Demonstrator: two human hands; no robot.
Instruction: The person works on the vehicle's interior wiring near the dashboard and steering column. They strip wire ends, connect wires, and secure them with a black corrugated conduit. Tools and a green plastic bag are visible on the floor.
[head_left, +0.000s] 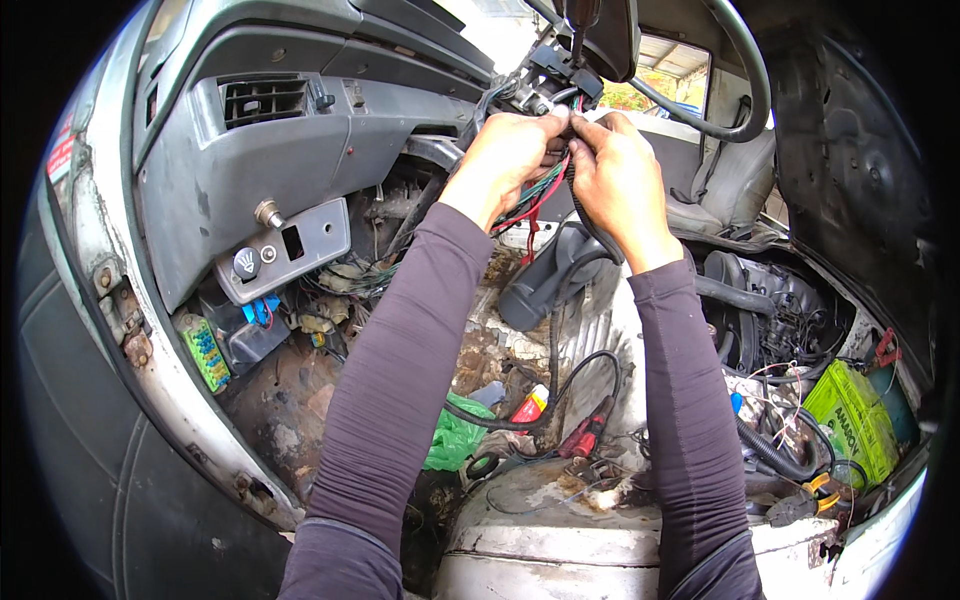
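Our L hand (515, 150) & R hand (620, 190) are up nr the steering wheel (758, 100), side by side, thumbs & fingers nearly closed in a pinch on the wiring harness (540, 192). Can't tell which strands each has; knuckles hide it. Harness sits just below a black plastic fitting (563, 72), red & green wires dangling under our hands, w/ black conduit (554, 345) alongside, running down twd the floor.

We'd reckon the wires are light, bendy, maybe a bit slick, thin cores easily broken if yanked; conduit prob. stiffer & springy. Best grip: several strands bunched, close to the fitting, no tugging singles.
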